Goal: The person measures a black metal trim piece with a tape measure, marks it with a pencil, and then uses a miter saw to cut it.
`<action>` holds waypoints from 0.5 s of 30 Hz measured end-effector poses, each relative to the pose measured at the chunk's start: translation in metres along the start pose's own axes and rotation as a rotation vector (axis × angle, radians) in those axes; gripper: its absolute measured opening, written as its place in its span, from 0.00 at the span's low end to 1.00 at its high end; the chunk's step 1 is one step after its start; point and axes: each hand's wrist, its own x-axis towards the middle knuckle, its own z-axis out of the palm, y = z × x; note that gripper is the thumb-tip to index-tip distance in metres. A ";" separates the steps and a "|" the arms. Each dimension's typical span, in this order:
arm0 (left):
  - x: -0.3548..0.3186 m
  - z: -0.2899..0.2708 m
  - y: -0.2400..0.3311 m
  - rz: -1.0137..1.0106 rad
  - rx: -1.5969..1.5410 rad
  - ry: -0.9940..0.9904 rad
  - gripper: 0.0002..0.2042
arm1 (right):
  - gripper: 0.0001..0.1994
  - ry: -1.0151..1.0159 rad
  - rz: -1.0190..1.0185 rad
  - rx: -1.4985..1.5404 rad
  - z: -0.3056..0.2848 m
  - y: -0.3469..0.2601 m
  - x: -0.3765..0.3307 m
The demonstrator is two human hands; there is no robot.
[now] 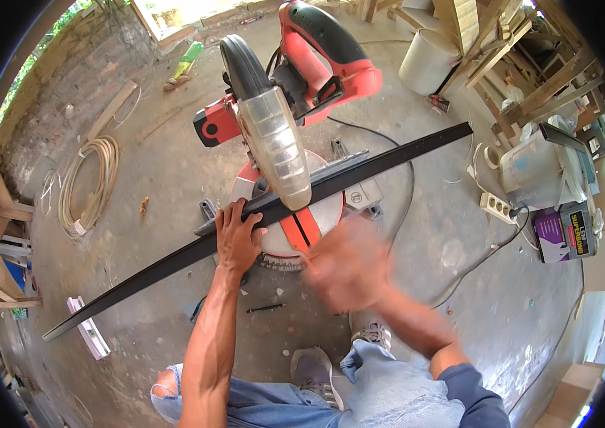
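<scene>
A red and black miter saw (331,78) stands on the floor in front of me, its head raised and its clear blade guard (277,143) hanging over the round base. Across the base, against the fence, lies a long black profile bar (402,154), running from the lower left to the upper right. My left hand (237,235) grips the bar just left of the guard, fingers over its top and thumb spread along the near side. My right hand (351,264) is smeared by motion near the front of the saw's turntable, beside the red insert (301,230); its fingers cannot be made out.
The bar's left end rests near a small white spirit level (88,328). A pen (267,308) lies before the saw. Coiled hose (95,187) is at left. At right are a power strip (496,207), a purple and black box (565,234), a bucket (541,171) and stacked wood.
</scene>
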 end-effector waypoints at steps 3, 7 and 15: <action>-0.001 0.006 -0.003 0.021 0.020 0.002 0.18 | 0.11 0.154 0.192 -0.159 -0.072 0.084 0.150; 0.003 0.004 -0.009 0.017 0.033 0.004 0.17 | 0.27 -0.471 0.661 -0.114 -0.047 0.079 0.241; 0.006 0.009 -0.001 -0.003 0.118 -0.048 0.16 | 0.26 -0.210 0.834 0.216 -0.057 0.072 0.153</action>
